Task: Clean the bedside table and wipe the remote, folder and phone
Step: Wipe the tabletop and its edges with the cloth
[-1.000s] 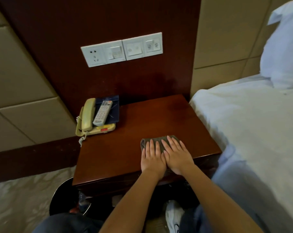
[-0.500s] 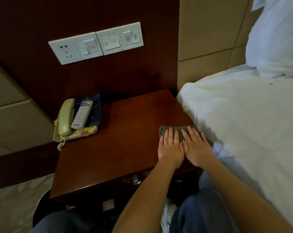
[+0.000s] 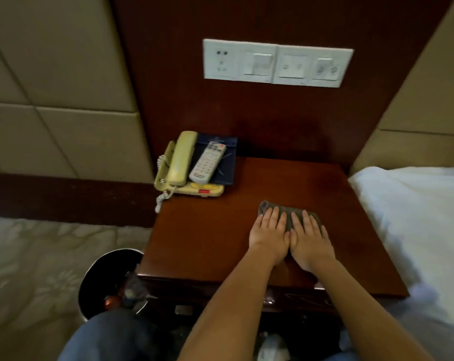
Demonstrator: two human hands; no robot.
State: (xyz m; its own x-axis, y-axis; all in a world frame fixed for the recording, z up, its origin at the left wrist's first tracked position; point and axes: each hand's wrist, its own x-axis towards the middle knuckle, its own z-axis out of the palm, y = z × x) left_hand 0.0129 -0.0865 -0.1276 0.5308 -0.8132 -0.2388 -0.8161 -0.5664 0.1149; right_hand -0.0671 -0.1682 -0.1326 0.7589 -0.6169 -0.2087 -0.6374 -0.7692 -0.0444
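Cloth (image 3: 289,217) sits on bedside table (image 3: 207,230), right of centre, approx mid-depth. L hand (image 3: 269,234) & R hand (image 3: 310,238) lie on it side by side, palms down, fingers straight & close together, pressing flat, thumbs touching. Bare wood lies btwn cloth & back-left corner, where the phone (image 3: 181,157) sits w/ handset on cradle, cord hanging off the left edge. Folder (image 3: 227,162) lies over phone base, remote (image 3: 207,162) on top, just beside handset, all well apart from hands. Bed (image 3: 416,217) is just beside table's right edge. Bin (image 3: 108,280) is on the floor at front-left corner, rubbish inside. Switch panel (image 3: 278,63) is on the wall above. Looks: table red-brown, glossy. Cloth grey-green, bunched. Phone cream, folder dark blue, remote white.
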